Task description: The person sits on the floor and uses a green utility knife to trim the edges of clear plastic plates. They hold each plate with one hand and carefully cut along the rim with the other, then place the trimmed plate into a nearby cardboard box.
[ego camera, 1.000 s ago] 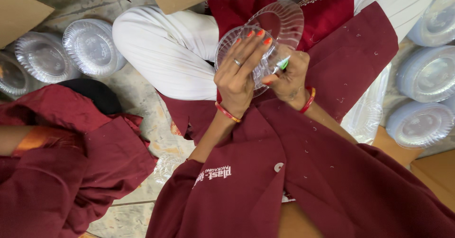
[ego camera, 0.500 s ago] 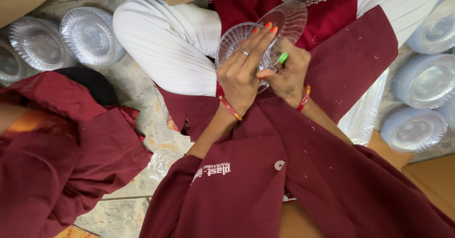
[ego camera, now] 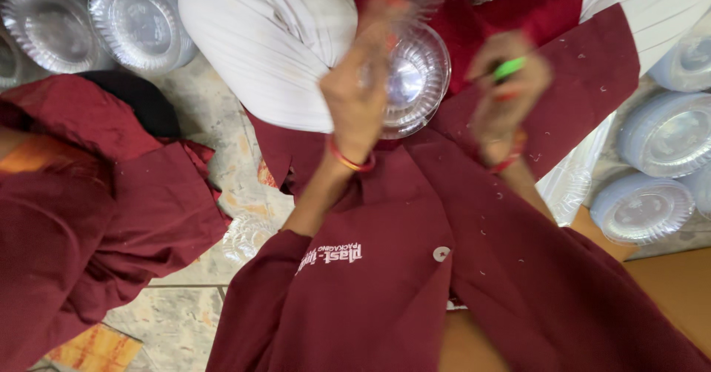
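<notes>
Fingers of the left hand [ego camera: 363,94] curl around the rim of a clear plastic bowl [ego camera: 411,79], held above the lap. Just beside it, the right hand [ego camera: 507,94] pinches a small green tool [ego camera: 509,68]. Stacks of clear bowls [ego camera: 96,20] lie on the floor at both sides.

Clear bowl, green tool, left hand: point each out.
Clear bowl [ego camera: 415,75], head view, on its ribbed base.
Green tool [ego camera: 509,68], head view, on its green body.
Left hand [ego camera: 363,98], head view, on its back.
</notes>
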{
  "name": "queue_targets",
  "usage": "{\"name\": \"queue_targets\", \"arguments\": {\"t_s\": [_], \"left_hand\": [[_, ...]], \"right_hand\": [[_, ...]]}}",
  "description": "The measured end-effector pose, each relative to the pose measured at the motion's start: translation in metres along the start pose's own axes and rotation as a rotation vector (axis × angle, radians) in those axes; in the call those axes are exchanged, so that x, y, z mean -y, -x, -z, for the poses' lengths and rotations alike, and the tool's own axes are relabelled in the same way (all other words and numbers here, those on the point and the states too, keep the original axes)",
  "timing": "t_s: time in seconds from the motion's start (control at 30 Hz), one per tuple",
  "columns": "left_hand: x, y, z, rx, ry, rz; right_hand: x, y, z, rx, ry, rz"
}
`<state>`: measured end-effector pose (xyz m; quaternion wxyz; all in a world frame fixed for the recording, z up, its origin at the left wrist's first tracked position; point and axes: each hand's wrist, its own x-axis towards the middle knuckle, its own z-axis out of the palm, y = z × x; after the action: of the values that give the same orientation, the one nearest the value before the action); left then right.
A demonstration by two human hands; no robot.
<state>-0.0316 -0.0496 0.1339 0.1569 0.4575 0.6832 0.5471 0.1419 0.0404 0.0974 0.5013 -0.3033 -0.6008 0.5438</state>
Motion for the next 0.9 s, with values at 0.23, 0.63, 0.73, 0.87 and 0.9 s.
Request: {"name": "queue_targets", "arguments": {"t_s": [0.23, 0.63, 0.73, 0.87, 0.9], "left_hand": [[0.042, -0.013, 0.079, -0.048, 0.25, 0.354], [0.051, 0.017, 0.062, 0.379, 0.193, 0.526], [0.059, 0.018, 0.064, 0.37, 0.316, 0.545], [0.071, 0.024, 0.09, 0.184, 0.423, 0.55], [0.074, 0.026, 0.097, 0.102, 0.488, 0.543]], "right_hand": [[0.031, -0.033, 0.059, 0.075, 0.407, -0.098], [-0.018, -0.048, -0.001, 0.702, 1.0, -0.107], [-0.02, -0.05, -0.005, 0.761, 0.995, -0.285], [0.004, -0.048, -0.009, 0.655, 0.742, -0.237], [0.019, -0.045, -0.003, 0.609, 0.681, -0.1]]}}
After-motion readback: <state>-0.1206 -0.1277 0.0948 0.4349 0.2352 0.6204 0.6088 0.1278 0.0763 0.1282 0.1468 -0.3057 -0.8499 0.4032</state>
